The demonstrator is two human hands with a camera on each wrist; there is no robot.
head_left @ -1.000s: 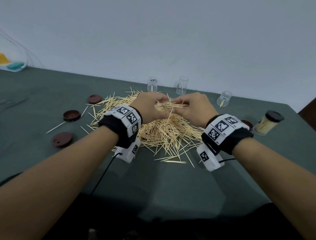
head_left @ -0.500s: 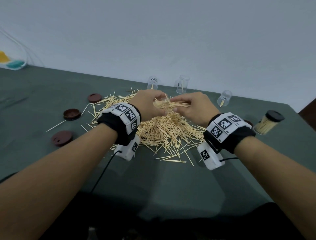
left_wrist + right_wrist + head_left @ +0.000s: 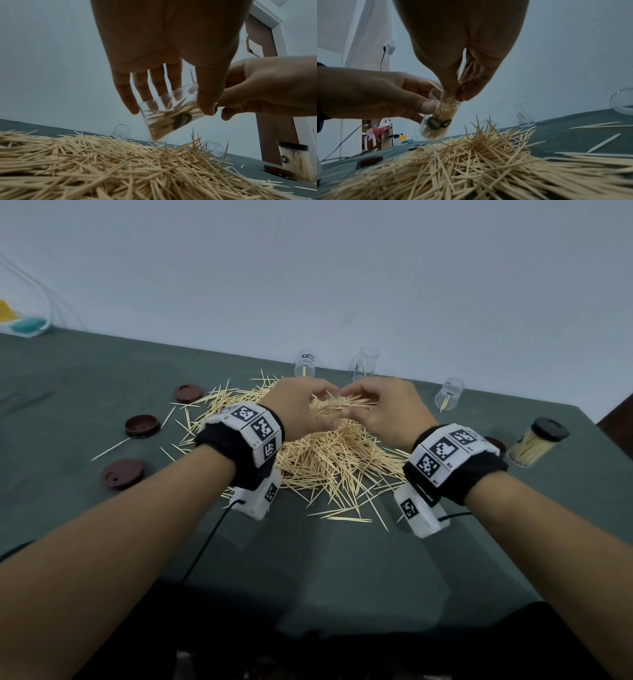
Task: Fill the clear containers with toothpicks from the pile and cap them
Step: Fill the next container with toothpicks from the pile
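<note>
A big pile of toothpicks (image 3: 329, 463) lies mid-table. Just above it my left hand (image 3: 320, 405) holds a small clear container (image 3: 164, 119), tilted and partly filled with toothpicks, between thumb and fingers (image 3: 126, 97). My right hand (image 3: 351, 407) pinches a bundle of toothpicks (image 3: 465, 75) whose ends reach into the container's mouth (image 3: 436, 93). A dark round sticker shows on the container (image 3: 436, 121). In the head view the hands hide most of the container.
Three clear containers (image 3: 304, 363) (image 3: 365, 364) (image 3: 449, 393) stand behind the pile near the wall, each with a stray toothpick. A filled, black-capped container (image 3: 536, 445) stands at the right. Brown caps (image 3: 188, 393) (image 3: 142, 425) (image 3: 122, 474) lie at the left.
Both hands have stayed together above the pile. The right hand's fingers have shifted slightly with the toothpick bundle at the container's mouth.
</note>
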